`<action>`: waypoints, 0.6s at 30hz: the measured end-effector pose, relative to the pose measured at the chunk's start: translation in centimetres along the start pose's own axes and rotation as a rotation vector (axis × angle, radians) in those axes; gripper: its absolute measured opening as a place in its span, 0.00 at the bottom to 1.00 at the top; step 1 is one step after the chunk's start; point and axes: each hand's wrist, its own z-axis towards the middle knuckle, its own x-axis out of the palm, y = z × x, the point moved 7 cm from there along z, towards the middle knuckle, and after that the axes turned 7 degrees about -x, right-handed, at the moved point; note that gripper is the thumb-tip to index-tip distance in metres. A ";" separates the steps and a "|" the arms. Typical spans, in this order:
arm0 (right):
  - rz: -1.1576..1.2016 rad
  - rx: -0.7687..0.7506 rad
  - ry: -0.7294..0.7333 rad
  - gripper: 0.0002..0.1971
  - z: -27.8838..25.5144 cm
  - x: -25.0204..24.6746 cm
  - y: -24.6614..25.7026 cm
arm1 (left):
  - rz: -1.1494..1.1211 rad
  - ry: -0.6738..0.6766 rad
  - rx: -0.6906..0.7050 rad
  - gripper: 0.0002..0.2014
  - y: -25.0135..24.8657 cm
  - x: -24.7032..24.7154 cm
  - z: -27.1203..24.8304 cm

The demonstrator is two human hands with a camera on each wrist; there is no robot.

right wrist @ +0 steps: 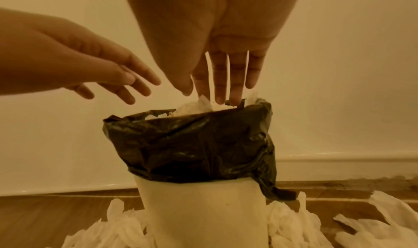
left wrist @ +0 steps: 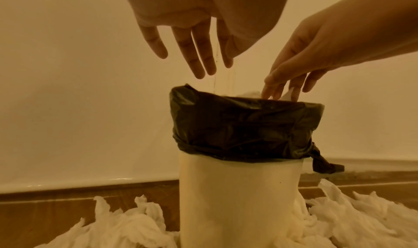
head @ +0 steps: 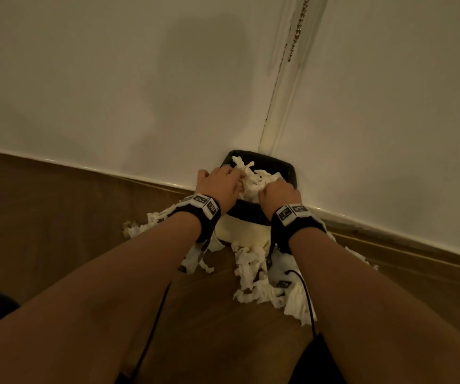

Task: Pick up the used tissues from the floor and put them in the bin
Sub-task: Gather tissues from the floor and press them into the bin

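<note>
Crumpled used tissues (head: 253, 178) fill the mouth of the white bin (right wrist: 203, 212), which is lined with a black bag (right wrist: 192, 144), and more tissues on the floor (head: 253, 275) lie scattered round the bin's base. Above the bin's rim the left hand (head: 219, 185) hovers with straight, spread fingers holding nothing. The right hand (head: 277, 194) reaches down with straight fingers whose tips touch the tissues at the rim.

Dim warm yellowish light. Two plain cream walls (head: 112, 79) meet at a corner, with a vertical seam (head: 275, 92) running up it. Beaded metal chain (head: 298, 26) hangs beside the seam. Glossy white skirting board (head: 70, 166) along the wall base. Brown wood-plank floor (head: 43, 217). Soft shadow (head: 195, 65) on the left wall
</note>
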 end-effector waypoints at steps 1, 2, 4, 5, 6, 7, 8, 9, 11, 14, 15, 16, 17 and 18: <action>0.010 0.002 -0.027 0.19 -0.2 -0.5 0.3 | 0.004 -0.013 -0.006 0.17 0.3 -0.4 -0.3; 0.019 0.004 -0.056 0.19 -0.5 -1.0 0.6 | -0.003 -0.028 -0.015 0.17 0.6 -0.9 -0.7; 0.035 -0.002 -0.117 0.18 -1.1 -2.1 1.4 | -0.042 -0.053 -0.050 0.17 1.6 -1.9 -1.3; 0.047 -0.013 -0.140 0.18 -1.3 -2.6 2.0 | -0.061 -0.061 -0.077 0.17 2.3 -2.3 -1.6; 0.074 -0.025 -0.154 0.18 -1.5 -3.0 2.7 | -0.078 -0.062 -0.112 0.16 3.1 -2.7 -2.0; 0.114 -0.029 -0.154 0.18 -1.6 -3.3 3.4 | -0.092 -0.053 -0.155 0.16 4.2 -3.0 -2.3; 0.154 -0.030 -0.145 0.19 -1.7 -3.5 4.2 | -0.096 -0.039 -0.201 0.16 5.4 -3.2 -2.7; 0.183 -0.036 -0.138 0.20 -1.8 -3.7 5.0 | -0.090 -0.021 -0.248 0.15 6.7 -3.2 -3.1; 0.196 -0.096 -0.136 0.21 -2.0 -4.0 7.0 | -0.074 0.028 -0.337 0.15 9.6 -2.9 -4.0; 0.275 -0.195 -0.106 0.19 -2.5 -3.1 10.1 | -0.069 0.147 -0.430 0.14 13.6 -1.3 -5.9; 0.301 -0.217 -0.083 0.19 -2.7 -2.3 10.9 | -0.058 0.185 -0.445 0.14 14.8 -0.4 -6.6; 0.313 -0.235 -0.053 0.18 -2.7 -1.2 11.5 | -0.043 0.224 -0.458 0.15 15.8 0.7 -7.4; 0.322 -0.252 -0.015 0.17 -2.7 -0.1 12.1 | -0.029 0.263 -0.472 0.16 16.9 1.8 -8.2; 0.339 -0.258 0.035 0.14 -2.6 1.1 12.6 | -0.021 0.300 -0.486 0.18 18.0 2.9 -8.8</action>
